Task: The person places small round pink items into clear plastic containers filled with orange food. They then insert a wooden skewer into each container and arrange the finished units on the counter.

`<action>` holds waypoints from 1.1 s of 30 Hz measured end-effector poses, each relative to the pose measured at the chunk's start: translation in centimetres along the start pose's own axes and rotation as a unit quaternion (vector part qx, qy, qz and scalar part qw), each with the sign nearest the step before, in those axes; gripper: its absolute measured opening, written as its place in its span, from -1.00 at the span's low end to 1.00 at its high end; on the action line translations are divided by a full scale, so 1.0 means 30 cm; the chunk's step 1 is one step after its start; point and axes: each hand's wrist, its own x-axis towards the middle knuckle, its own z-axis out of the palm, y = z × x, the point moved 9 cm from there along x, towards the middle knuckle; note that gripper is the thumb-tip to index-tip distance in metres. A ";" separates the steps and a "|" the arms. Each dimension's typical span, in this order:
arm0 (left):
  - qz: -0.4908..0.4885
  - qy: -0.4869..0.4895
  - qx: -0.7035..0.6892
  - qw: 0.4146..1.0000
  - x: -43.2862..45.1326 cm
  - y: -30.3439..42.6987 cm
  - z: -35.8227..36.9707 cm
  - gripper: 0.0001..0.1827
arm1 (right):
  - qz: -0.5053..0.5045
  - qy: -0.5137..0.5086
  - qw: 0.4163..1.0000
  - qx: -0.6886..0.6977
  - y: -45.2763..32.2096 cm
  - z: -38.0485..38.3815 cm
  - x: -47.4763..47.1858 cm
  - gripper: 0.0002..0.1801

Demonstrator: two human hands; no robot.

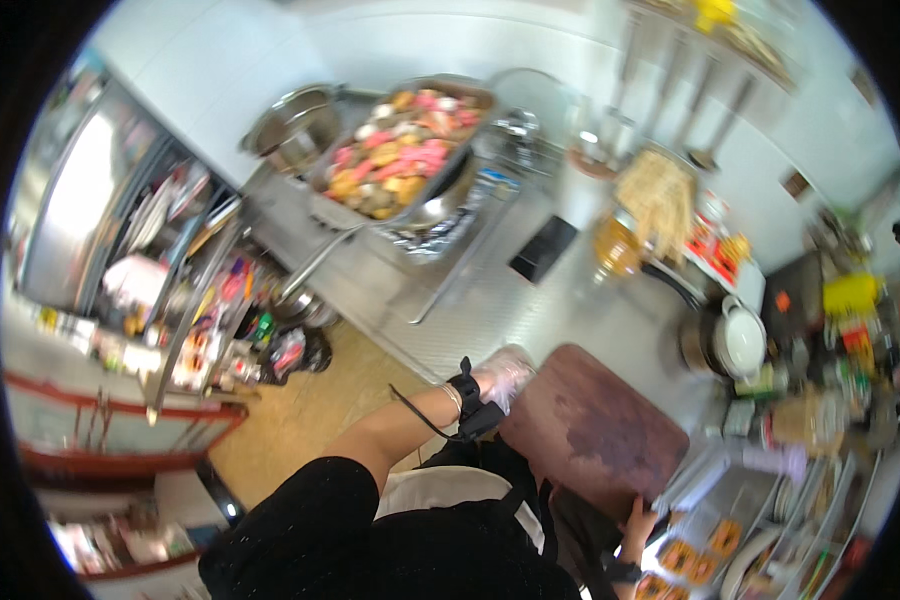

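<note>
A dark brown cutting board point(592, 431) with a wet patch lies tilted at the counter's front edge. My right hand point(637, 520) grips the board's near edge at the lower right. My left hand point(506, 371), in a clear plastic glove, is beside the board's left corner on the steel counter point(487, 319); blur hides its fingers, and whether it touches the board is unclear. A black band with a strap circles my left wrist.
A large tray of pink, yellow and pale food pieces point(409, 154) stands at the back, beside a steel pot point(296, 124). A dark phone-like slab point(544, 249), an oil bottle point(616, 244) and a white pot point(739, 341) are on the counter. Racks flank both sides.
</note>
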 end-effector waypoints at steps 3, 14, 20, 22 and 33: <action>-0.022 -0.052 -0.139 0.989 -0.120 0.041 -0.068 -0.82 | 0.161 -0.119 0.979 0.045 0.040 0.047 -0.045 -0.27; -0.055 -0.078 -0.491 0.866 -0.677 -0.146 -0.398 -0.50 | 0.065 -0.528 0.813 0.237 -0.346 0.417 -0.510 -0.23; 0.024 0.112 -0.646 0.754 -1.051 -0.451 -0.802 -0.54 | 0.085 -0.645 0.740 0.174 -0.460 0.773 -0.990 -0.45; 0.054 0.170 -0.722 0.668 -1.184 -0.515 -0.888 -0.55 | 0.097 -0.682 0.713 0.130 -0.466 0.930 -1.168 -0.47; 0.251 0.355 -0.665 0.607 -1.347 -0.508 -1.582 -0.55 | 0.011 -0.864 0.496 0.080 -0.766 1.619 -1.792 -0.45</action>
